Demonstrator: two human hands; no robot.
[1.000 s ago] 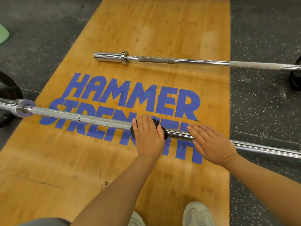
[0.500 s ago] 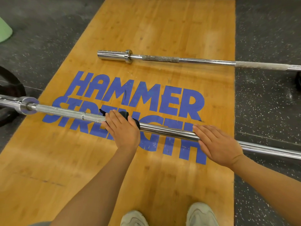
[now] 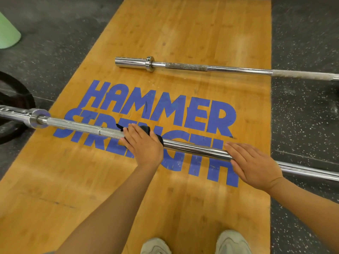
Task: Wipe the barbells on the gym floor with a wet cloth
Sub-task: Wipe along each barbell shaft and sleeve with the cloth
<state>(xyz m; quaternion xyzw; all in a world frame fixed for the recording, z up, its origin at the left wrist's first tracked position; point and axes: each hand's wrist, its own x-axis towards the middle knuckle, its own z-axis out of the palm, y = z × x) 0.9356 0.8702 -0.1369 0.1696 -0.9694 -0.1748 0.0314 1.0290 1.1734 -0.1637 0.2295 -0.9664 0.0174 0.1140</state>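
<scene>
The near barbell [image 3: 192,147] lies left-to-right across the wooden platform [image 3: 183,30], its right end nearer the person. The left hand [image 3: 145,145] presses a dark cloth [image 3: 146,129] onto the shaft, fingers curled over it; the right hand [image 3: 255,164] rests flat, fingers straight, on the bar.

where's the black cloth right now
In the head view, the black wet cloth is wrapped on the near chrome barbell, under the left hand, over the blue floor lettering.
</scene>
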